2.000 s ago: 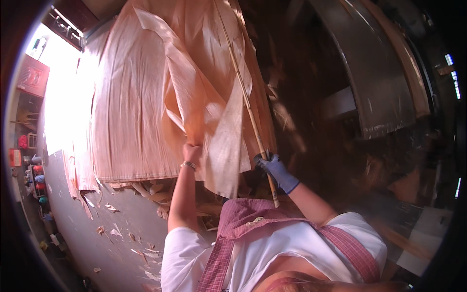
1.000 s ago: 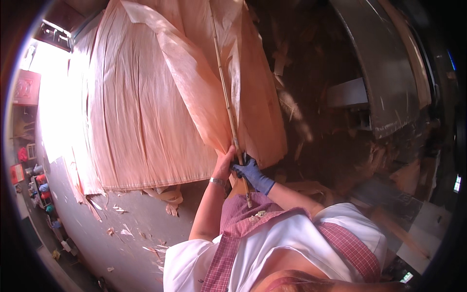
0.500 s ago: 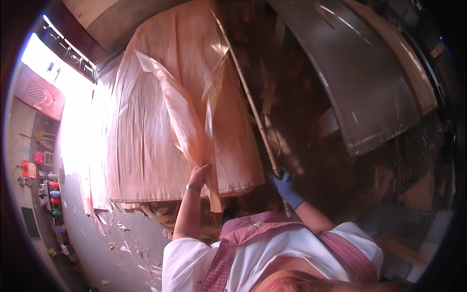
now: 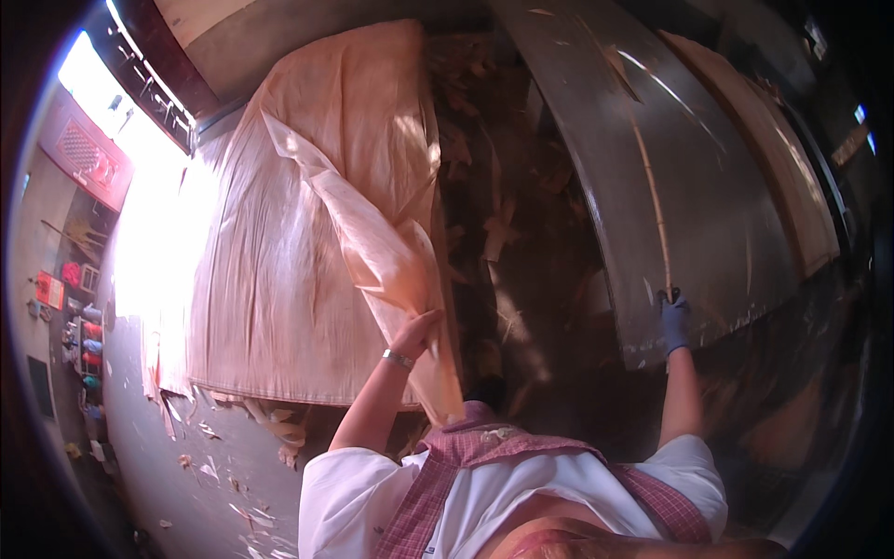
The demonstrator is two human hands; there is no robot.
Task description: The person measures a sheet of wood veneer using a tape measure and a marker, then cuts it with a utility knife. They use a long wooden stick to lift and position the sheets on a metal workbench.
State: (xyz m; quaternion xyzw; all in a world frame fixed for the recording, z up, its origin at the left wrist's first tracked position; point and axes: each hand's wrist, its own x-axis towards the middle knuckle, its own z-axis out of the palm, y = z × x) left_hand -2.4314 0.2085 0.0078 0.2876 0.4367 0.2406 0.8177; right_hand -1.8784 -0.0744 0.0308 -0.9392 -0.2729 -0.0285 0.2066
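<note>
Holding a bunched bit of the thin tan sheet (image 4: 358,214) tight in my left hand (image 4: 414,334), I covered that part up. The rest lay on the big tan pile (image 4: 279,279), and its low end hung near my checked apron (image 4: 521,449). My gloved right hand (image 4: 674,317) was closed around the long thin stick (image 4: 655,200) and hid its near end. The far tip was hard to see over the grey board (image 4: 708,205); I couldn't tell if they touched. Bright light washed out the pile's left side.
</note>
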